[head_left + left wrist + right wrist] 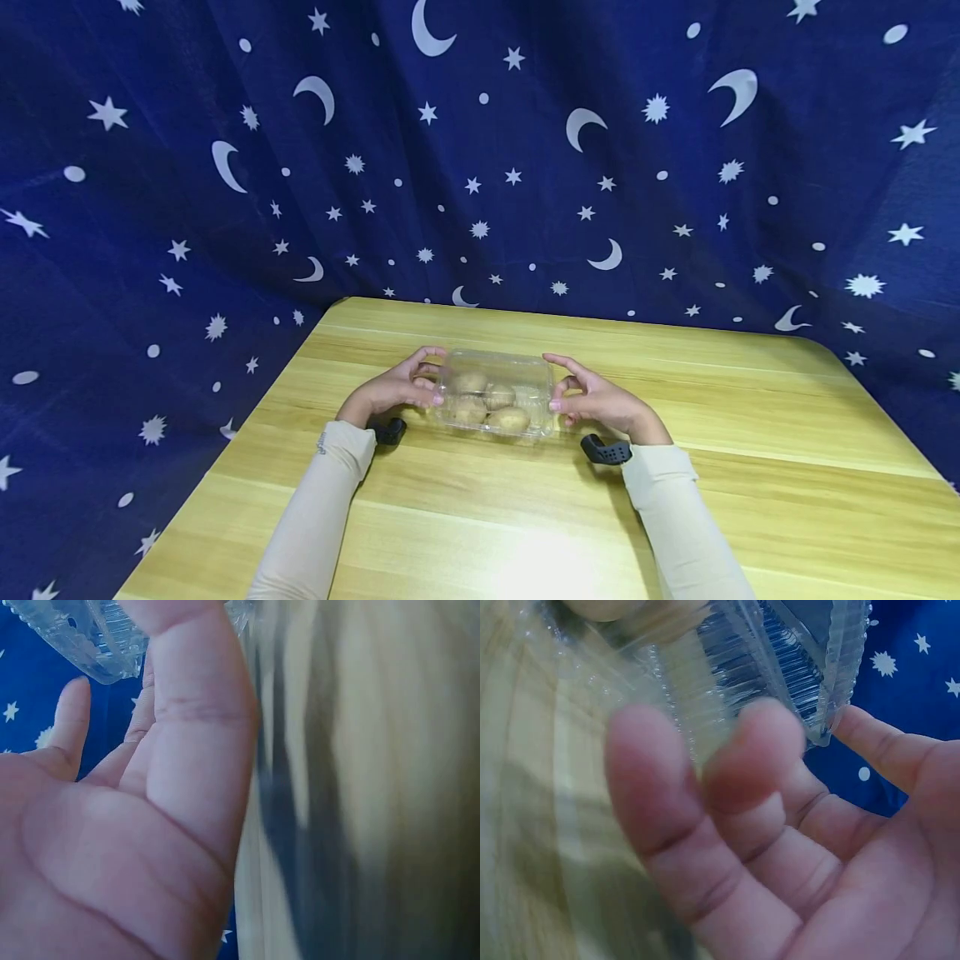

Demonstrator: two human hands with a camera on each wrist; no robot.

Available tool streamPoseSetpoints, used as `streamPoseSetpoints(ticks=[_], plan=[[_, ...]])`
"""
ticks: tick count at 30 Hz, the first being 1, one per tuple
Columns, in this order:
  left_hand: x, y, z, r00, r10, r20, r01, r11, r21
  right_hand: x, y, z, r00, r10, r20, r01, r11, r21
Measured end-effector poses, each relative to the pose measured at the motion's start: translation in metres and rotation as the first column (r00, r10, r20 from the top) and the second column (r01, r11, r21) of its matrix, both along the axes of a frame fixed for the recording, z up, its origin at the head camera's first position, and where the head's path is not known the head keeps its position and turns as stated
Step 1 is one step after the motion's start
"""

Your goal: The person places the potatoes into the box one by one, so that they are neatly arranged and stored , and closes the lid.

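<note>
A clear plastic clamshell box (495, 362) is at the middle of the table, with several round, pale-brown potatoes (508, 419) showing through it. My left hand (393, 390) holds its left end, thumb at the near corner and a finger at the far one. At the opposite end my right hand (603, 402) holds it the same way, fingers bent. The right wrist view shows the ribbed plastic wall of the box (780, 656) beyond the fingertips, with a potato (604, 606) at the top edge. In the left wrist view, the palm and fingers hide most of the box (105, 645).
The light wooden table (465, 517) reaches toward me and out to both sides. Behind it and along the left hangs a dark blue curtain (525, 125) with moons and stars. Black bands (606, 450) sit at both wrists, below pale sleeves.
</note>
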State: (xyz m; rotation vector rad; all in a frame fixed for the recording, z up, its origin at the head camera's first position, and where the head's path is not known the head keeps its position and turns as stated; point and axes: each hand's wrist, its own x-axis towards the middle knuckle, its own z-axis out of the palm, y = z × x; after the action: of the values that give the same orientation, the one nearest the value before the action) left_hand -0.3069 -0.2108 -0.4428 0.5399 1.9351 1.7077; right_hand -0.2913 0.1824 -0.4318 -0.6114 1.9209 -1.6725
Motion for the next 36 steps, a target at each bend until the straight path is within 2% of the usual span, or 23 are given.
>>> streamPoseSetpoints(ticks=[5, 10, 17, 27, 36], plan=[[0.003, 0.0, 0.004, 1.0, -0.014, -0.007, 0.014, 1.0, -0.009, 0.002, -0.001, 0.004, 0.999, 0.013, 0.041, -0.016, 0.998, 0.056], [0.006, 0.0, 0.005, 0.998, -0.053, 0.022, 0.053, 0.999, -0.007, 0.004, -0.004, 0.007, 0.994, 0.023, 0.104, -0.032, 0.996, 0.082], [0.004, 0.0, 0.005, 0.993, -0.08, 0.083, 0.08, 0.997, 0.001, 0.004, -0.008, 0.007, 0.995, 0.057, 0.077, -0.065, 0.992, 0.106], [0.006, 0.003, 0.008, 0.992, -0.1, 0.073, 0.103, 0.994, -0.041, 0.006, -0.011, 0.004, 0.995, 0.068, 0.08, -0.078, 0.989, 0.126], [0.006, 0.004, 0.008, 0.993, -0.093, 0.075, 0.099, 0.992, -0.083, 0.005, -0.013, -0.001, 0.989, 0.075, 0.126, -0.085, 0.993, 0.078]])
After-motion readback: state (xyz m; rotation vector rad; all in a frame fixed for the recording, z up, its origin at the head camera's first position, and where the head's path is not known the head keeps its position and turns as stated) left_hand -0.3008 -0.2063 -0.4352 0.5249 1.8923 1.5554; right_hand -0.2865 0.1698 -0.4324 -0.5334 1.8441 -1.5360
